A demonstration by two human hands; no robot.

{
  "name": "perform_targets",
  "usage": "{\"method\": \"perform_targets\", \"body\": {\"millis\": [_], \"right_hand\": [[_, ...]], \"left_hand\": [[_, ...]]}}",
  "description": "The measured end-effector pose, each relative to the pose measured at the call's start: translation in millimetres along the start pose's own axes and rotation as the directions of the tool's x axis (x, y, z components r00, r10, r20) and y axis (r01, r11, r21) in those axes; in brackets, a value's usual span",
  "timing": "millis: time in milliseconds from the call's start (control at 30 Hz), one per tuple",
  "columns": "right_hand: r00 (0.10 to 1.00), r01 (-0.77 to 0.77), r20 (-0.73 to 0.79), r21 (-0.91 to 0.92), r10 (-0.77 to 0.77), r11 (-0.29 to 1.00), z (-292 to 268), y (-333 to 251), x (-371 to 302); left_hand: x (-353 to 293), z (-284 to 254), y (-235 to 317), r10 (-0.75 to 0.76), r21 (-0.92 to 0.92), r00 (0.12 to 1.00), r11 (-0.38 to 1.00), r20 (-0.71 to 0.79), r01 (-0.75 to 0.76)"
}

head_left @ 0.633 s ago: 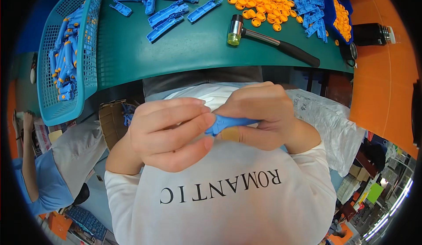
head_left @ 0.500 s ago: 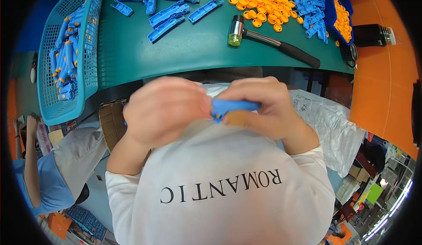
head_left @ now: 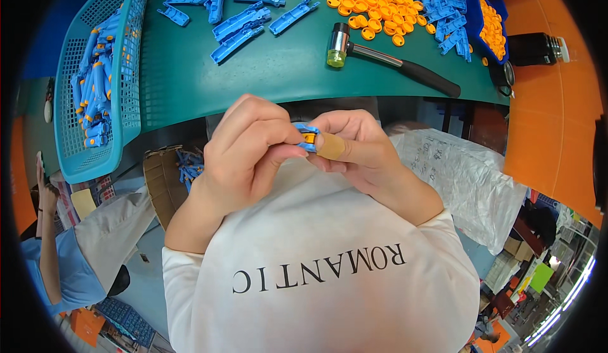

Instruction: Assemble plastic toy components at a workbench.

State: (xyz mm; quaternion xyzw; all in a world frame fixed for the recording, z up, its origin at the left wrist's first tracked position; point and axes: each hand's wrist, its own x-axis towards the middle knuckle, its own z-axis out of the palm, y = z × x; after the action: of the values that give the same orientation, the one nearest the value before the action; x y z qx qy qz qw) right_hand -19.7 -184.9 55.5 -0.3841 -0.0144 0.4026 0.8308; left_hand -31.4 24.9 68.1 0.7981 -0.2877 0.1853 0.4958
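Observation:
Between my two hands, in front of my chest, is a blue plastic part (head_left: 308,131) with an orange piece set in its end. My left hand (head_left: 248,147) pinches that end with thumb and fingertips. My right hand (head_left: 361,153), with a tan bandage round its thumb, is closed around the rest of the part and hides most of it. Beyond my hands on the green table (head_left: 183,74) lie loose blue shell pieces (head_left: 240,26) and a heap of orange ring-shaped caps (head_left: 373,4).
A mallet (head_left: 392,61) lies near the table's front edge. At left stands a turquoise basket (head_left: 131,68) of blue-and-orange parts, with a cardboard box (head_left: 161,185) below. A blue bin (head_left: 476,20) holds small orange pieces by a black bottle (head_left: 535,50). Another person (head_left: 66,258) is at left.
The blue part has been turned so its orange-filled end shows. My left hand, blurred before, is now steady with fingertips on that end. The other person's hands have shifted.

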Motion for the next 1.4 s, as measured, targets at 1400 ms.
{"method": "perform_targets", "body": {"millis": [1400], "right_hand": [[0.902,-0.217,-0.184,-0.975,-0.391,-0.041,-70.5,-133.3,79.8]], "left_hand": [[0.1,32.3,-65.0,-0.284,-0.187,0.928,0.952,-0.241,0.243]]}}
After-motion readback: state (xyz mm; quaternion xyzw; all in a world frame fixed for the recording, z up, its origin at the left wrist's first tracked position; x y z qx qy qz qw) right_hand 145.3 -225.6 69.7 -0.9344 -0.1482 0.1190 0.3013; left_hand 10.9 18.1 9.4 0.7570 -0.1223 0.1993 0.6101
